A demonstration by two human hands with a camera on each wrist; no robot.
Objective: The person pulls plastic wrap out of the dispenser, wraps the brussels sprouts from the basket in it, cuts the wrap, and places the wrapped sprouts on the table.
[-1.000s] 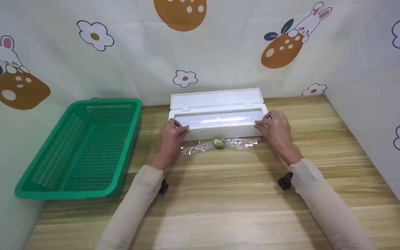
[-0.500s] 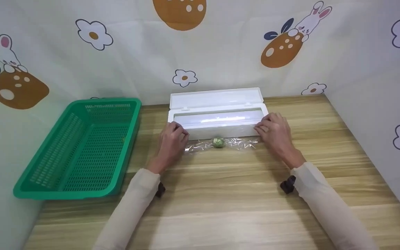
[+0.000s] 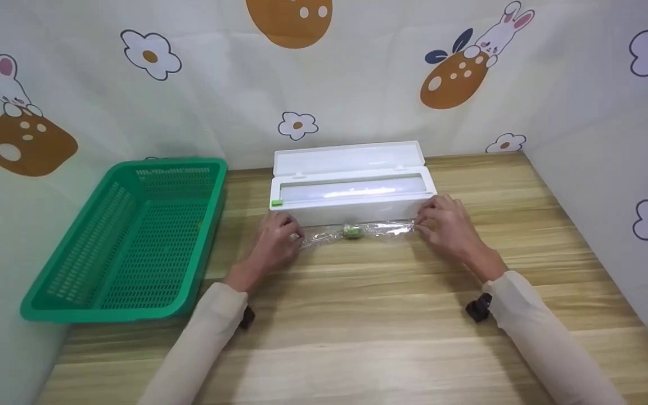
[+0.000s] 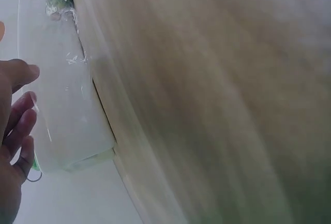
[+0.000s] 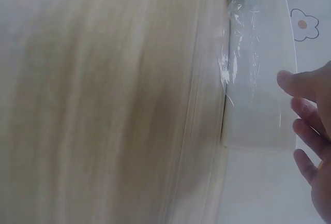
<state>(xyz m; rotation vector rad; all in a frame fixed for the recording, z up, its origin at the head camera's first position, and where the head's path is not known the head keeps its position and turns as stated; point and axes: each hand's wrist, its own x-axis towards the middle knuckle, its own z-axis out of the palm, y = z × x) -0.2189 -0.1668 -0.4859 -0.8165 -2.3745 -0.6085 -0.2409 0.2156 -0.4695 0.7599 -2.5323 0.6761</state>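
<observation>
A white cling film dispenser (image 3: 358,209) stands at the back of the table with its lid raised and a clear roll inside. In front of it lies a small round green thing (image 3: 352,232), like a Brussels sprout, among crinkled cling film (image 3: 388,229). My left hand (image 3: 272,239) pinches the film near the dispenser's left front corner. At the right front corner, my right hand (image 3: 449,229) pinches the film's other side. In the wrist views, left fingers (image 4: 21,123) and right fingers (image 5: 310,136) are beside the dispenser's front; the thin film between them hardly shows.
A green slotted plastic basket (image 3: 203,264) stands on the left of the wood-patterned table (image 3: 358,337). A patterned cloth (image 3: 369,84) hangs close behind the dispenser and along both sides.
Both hands have come down from the dispenser's top front edge towards me, to about the green thing's level. A green tab at the dispenser's left corner has come into sight.
</observation>
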